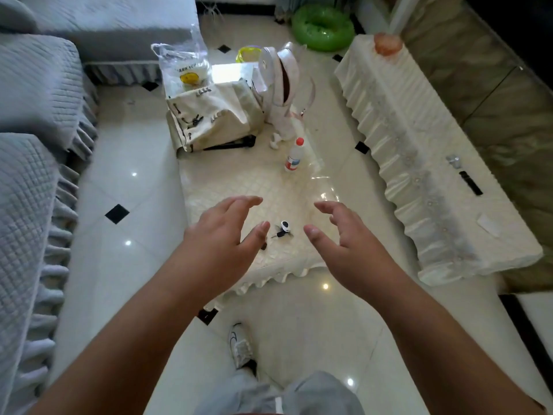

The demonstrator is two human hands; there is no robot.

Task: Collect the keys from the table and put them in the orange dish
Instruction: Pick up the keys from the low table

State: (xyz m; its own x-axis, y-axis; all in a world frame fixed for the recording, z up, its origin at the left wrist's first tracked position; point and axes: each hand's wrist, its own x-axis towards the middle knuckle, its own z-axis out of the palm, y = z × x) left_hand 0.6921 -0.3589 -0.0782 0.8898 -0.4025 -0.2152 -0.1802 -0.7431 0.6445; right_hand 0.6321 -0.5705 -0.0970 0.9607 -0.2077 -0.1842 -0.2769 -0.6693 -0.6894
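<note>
Both of your hands are spread and empty above the near end of the low table (209,187): your left hand (223,232) has its fingers fanned wide with nothing in them, and your right hand (338,235) is just as open, thumb and fingers curled loosely with nothing held. The keys (282,230) lie flat on the cream cloth between your two thumbs, a small bunch with a white-and-black fob, close to the table's near edge. That is the first risk: if you sweep at them instead of pinching from above, they could slide off the scalloped edge onto the glossy floor beside your shoe (241,345). There also seems to be a small dark item half hidden under your left thumb; I cannot tell whether it belongs to the bunch, so check before you lift away. Farther along the cloth a plastic bottle (294,155) stands upright, well apart from the keys, and a careless reach past it could tip it. Beyond it sit a cream bag (215,121), a white backpack (279,85) and a clear plastic bag (182,67), crowding the far end. I see no orange dish on this table; an orange thing (387,44) rests on the far end of the long covered bench on your right, too blurred to identify, so carrying the keys there risks dropping them.
</note>
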